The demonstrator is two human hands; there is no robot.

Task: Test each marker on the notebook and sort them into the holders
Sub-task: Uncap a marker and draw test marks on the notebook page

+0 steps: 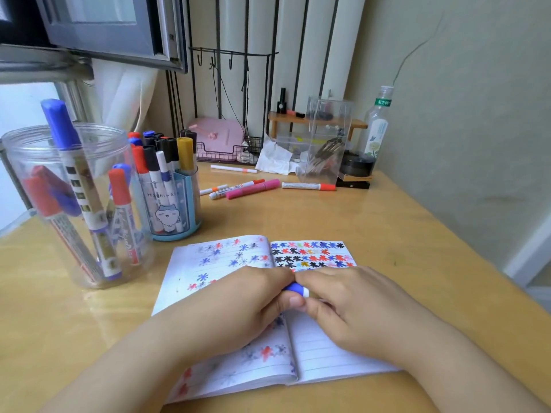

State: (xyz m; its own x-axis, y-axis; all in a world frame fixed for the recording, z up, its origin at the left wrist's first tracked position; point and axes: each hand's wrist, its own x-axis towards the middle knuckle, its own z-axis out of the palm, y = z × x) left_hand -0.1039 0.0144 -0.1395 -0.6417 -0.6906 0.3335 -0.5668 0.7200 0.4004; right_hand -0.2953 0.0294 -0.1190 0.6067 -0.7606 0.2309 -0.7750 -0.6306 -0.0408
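We hold a blue marker (296,289) over the middle of the open notebook (322,350), just above its spine. Our left hand (238,302) curls around the blue end, and our right hand (351,305) closes its fingers on the white barrel beside it; the two hands touch, and most of the marker is hidden between them. The notebook's upper pages carry rows of small blue, red and black star-shaped test marks; its lower right page is mostly bare ruled paper.

The notebook's near edge lies close to the table's (372,222) front edge, under our forearms. Left of the notebook there is an open strip of wood, then the large clear jar (35,162) with a few blue and red markers leaning inside it. Beyond the notebook's upper left corner stands the blue cartoon holder (182,204), packed with upright markers and just beside the jar.

Beyond the notebook, across a bare band of table, loose markers (253,187) lie scattered: pink, orange-capped and white ones. Farther back a clear plastic box (325,144), a crumpled tissue (274,158), a pink case (217,135) in a wire tray and a plastic bottle (377,126) crowd the wall. Right of the notebook the table runs open to its slanting right edge.
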